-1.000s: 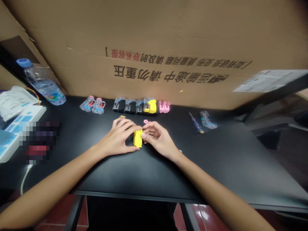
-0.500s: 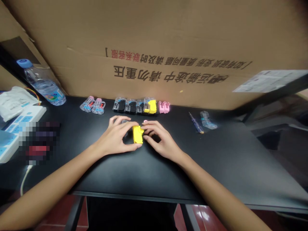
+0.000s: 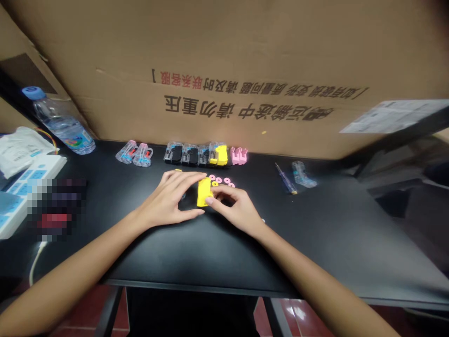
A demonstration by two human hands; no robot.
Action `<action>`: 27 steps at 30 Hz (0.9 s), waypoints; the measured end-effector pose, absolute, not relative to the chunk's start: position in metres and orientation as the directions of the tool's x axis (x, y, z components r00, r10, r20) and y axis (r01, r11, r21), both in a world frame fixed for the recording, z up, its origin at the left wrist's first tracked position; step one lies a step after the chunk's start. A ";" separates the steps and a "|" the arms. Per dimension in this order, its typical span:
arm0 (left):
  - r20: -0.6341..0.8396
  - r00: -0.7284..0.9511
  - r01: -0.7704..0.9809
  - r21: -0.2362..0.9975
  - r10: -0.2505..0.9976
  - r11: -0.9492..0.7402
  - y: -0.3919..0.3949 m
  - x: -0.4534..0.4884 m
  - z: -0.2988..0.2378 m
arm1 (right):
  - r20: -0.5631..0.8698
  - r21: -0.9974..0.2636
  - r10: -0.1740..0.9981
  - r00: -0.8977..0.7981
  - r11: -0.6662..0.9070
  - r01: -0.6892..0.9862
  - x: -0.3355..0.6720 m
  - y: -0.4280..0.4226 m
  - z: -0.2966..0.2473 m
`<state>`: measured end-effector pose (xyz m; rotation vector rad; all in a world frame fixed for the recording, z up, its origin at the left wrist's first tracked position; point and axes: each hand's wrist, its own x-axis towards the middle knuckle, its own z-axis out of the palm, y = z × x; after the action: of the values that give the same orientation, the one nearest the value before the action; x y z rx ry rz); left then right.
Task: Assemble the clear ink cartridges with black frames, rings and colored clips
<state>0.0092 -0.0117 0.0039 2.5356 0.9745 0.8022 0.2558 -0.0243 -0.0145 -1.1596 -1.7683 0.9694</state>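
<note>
Backdrop: a big cardboard box (image 3: 245,51) leans over the far edge of a black bench (image 3: 315,243), its printed characters upside down from where I stand.
Left hand: the left hand (image 3: 168,203) lies fingers-forward, with its index finger and thumb closed on the left side of a yellow block (image 3: 204,192).
Right hand: the right hand (image 3: 235,207) pinches the same block from the other side (its other fingers curl under, so their hold is hidden).
Yellow block: upright between both hands, mid-bench; I cannot tell whether it rests on the surface or sits just above it.
Small parts: pink rings (image 3: 224,180) lie just behind the block. A tiny yellow bit peeks past the left fingertips, mostly covered.
Back row: clear, black, yellow and pink pieces (image 3: 196,154) are lined up along the box.
Right side: a thin blue tool (image 3: 286,179) and a clear piece (image 3: 300,174) lie near each other.
Left edge: a water bottle (image 3: 59,124) and a white power strip (image 3: 21,187) are cut off by the frame, with a blurred-out patch beside them.
</note>
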 end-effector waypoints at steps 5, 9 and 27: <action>0.415 0.629 0.526 0.396 0.658 -0.753 -0.011 0.010 0.000 | 0.185 -0.871 0.921 -0.344 0.316 0.376 0.252 -0.026 -0.014; 0.391 0.625 0.567 0.368 0.676 -0.737 -0.008 0.008 -0.003 | 0.317 -0.719 0.863 -0.394 0.489 0.494 0.259 -0.024 -0.012; 0.310 0.634 0.604 0.374 0.709 -0.704 -0.004 0.006 -0.007 | 0.377 -0.307 0.624 -0.684 0.781 0.543 0.275 -0.013 -0.019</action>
<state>0.0062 -0.0035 -0.0073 2.6215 1.0713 0.6466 0.2751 -0.0129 -0.0189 -0.8758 -2.5057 0.2350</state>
